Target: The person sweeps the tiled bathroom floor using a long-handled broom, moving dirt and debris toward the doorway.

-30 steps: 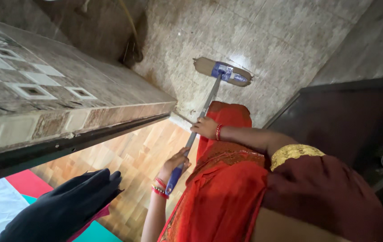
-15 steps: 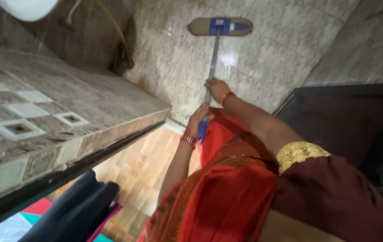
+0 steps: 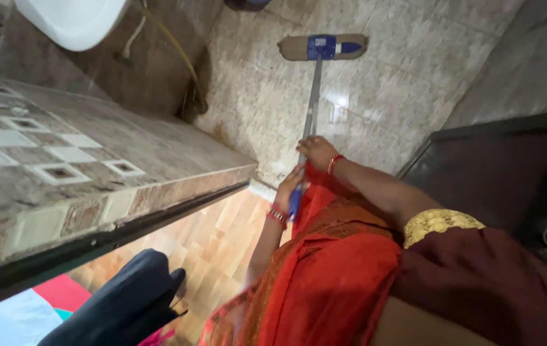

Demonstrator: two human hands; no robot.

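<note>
Both grips are closed round the mop pole [image 3: 310,102], right hand [image 3: 315,152] above left hand [image 3: 288,188] for leverage, so the mop head [image 3: 322,47] is kept flat on the tiled floor [image 3: 408,83] ahead.

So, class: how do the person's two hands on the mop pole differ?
The right hand grips higher up the mop pole, on its grey metal; the left hand grips lower, at the blue handle end. The right arm reaches out further; the left is bent closer. Both wear red bangles and are closed around the pole.
</note>
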